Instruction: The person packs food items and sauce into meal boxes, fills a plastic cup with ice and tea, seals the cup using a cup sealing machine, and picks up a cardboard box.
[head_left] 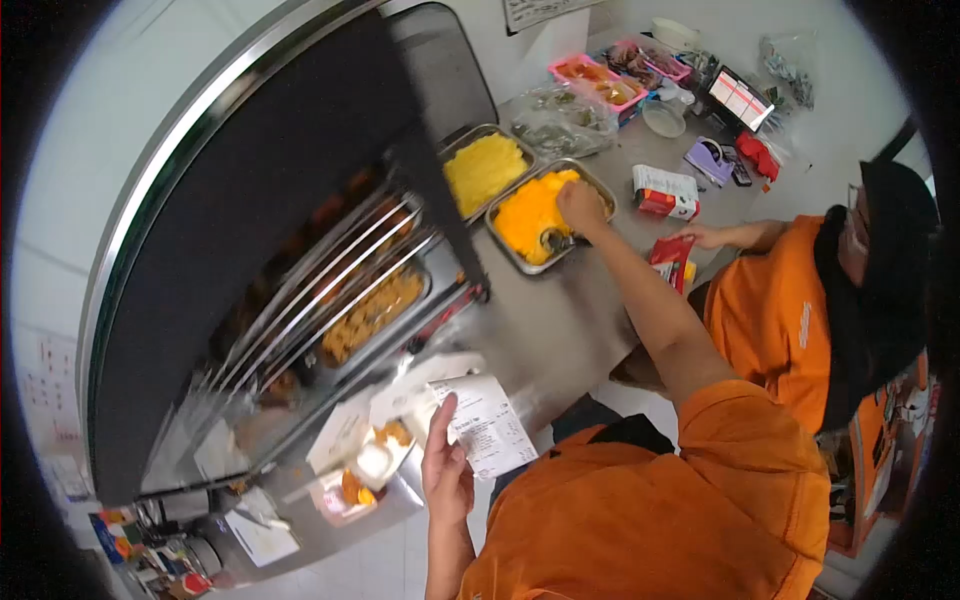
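Note:
My left hand (447,470) is closed on a printed paper receipt (484,424), held up with the thumb across its edge. My right arm stretches to a metal tray (527,268) of bright orange-yellow food (530,215). There my right hand (582,207) has its fingers curled at the tray's right side; what they grip is hidden. A dark, shiny thing like a spoon's bowl (555,239) lies in the food just below that hand. Beside it stands a second tray with paler yellow food (487,172). Below the receipt, an open takeaway box (405,462) holds a white mound and orange-brown pieces.
A dark-framed display case (250,190) with racks and a food tray (375,315) fills the left. A co-worker in orange (770,300) stands right, holding a red packet (670,262). Behind are a red-and-white carton (667,190), purple tape dispenser (710,160), tablet (740,98) and bags (565,120).

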